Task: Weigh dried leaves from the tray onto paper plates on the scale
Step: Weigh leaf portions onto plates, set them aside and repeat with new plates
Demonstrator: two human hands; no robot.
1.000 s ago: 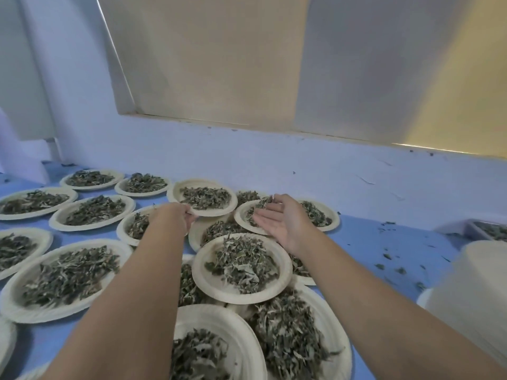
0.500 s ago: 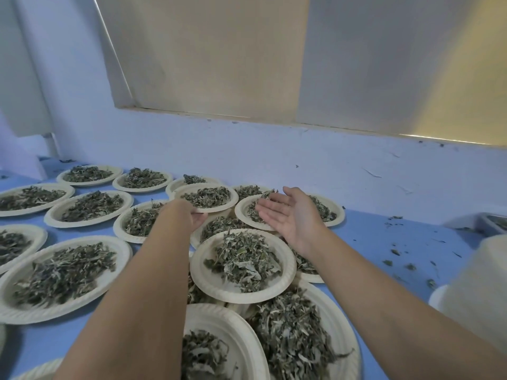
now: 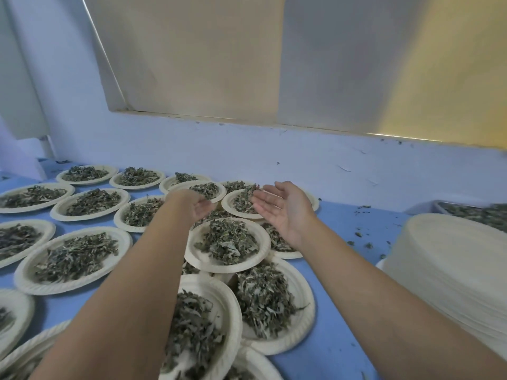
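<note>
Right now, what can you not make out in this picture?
Scale: nowhere in the head view.
Tray: cut by the right edge, partly behind the stack of empty plates.
Left hand: fingers foreshortened behind its wrist; grip unclear.
Front plate: left part covered by the left forearm.

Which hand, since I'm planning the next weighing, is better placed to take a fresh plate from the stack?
Right, probably: the right hand is open, empty and nearer the stack of empty paper plates; the left hand is farther off.
</note>
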